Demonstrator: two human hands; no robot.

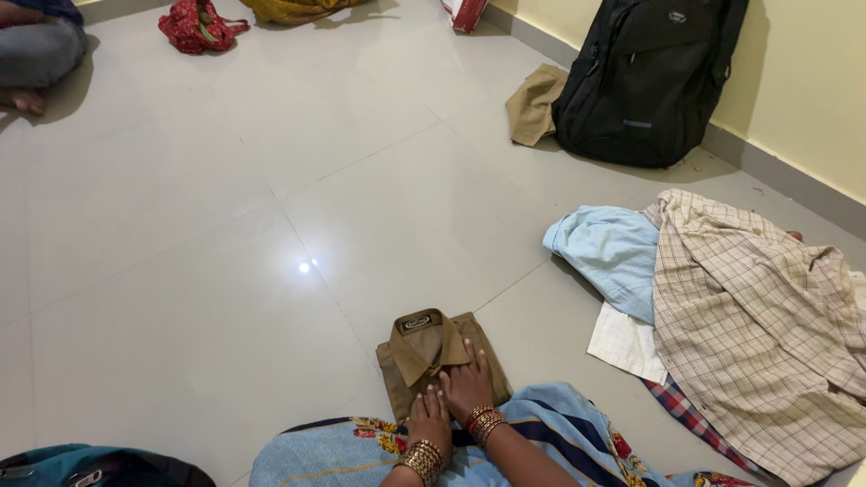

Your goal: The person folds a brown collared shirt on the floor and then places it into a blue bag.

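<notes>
A folded brown collared shirt [426,346] lies on the tiled floor just in front of my lap. My left hand [429,418] rests flat on its near edge, fingers together. My right hand [469,384] lies flat on the shirt's right half, pressing on it, fingers slightly spread. Both wrists wear several gold bangles. Neither hand grips the cloth. My blue patterned garment [559,433] covers my lap below the hands.
A heap of unfolded clothes lies to the right: a beige checked shirt [749,316], a light blue garment [609,252], a plaid one beneath. A black backpack [645,81] leans on the wall beside brown cloth [534,104]. Another person sits at far left [36,50].
</notes>
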